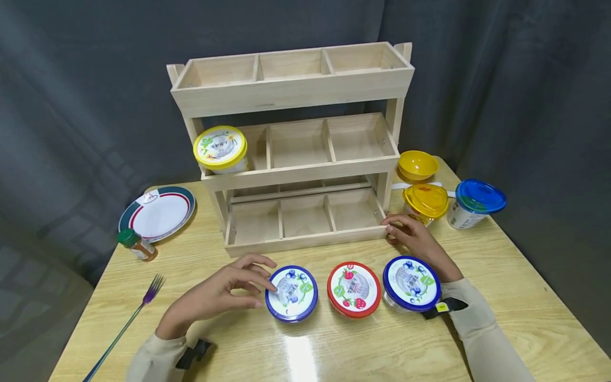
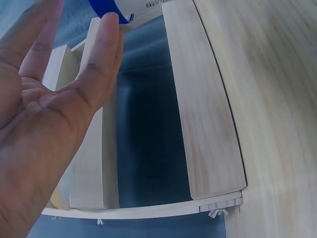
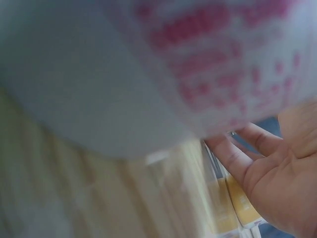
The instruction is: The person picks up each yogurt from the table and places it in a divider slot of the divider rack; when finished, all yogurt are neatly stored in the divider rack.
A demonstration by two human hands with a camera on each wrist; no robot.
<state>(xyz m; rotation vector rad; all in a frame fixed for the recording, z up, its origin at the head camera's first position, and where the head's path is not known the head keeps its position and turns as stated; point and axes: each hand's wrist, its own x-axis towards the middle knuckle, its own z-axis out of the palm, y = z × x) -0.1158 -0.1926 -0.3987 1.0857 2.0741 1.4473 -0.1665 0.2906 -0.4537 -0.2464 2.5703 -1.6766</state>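
Note:
My left hand (image 1: 226,289) hovers at the left side of a blue-lidded tub (image 1: 291,294), fingers spread and relaxed. One fingertip overlaps the lid's edge; contact cannot be told. In the left wrist view that hand (image 2: 54,104) has nothing between its fingers. My right hand (image 1: 415,241) reaches past a second blue-lidded tub (image 1: 411,283), its fingertips at the lower right corner of the three-tier wooden rack (image 1: 305,241). Between the two blue lids stands a red-lidded tub (image 1: 354,289) with strawberries pictured. A blurred tub (image 3: 148,74) covers much of the right wrist view.
A yellow-lidded tub (image 1: 221,149) sits in the middle tier's left compartment. Left are a plate (image 1: 159,212), a green-capped spice jar (image 1: 137,244) and a fork (image 1: 126,324). Right are a yellow bowl (image 1: 418,165), a yellow-lidded cup (image 1: 425,201) and a blue-lidded cup (image 1: 476,202).

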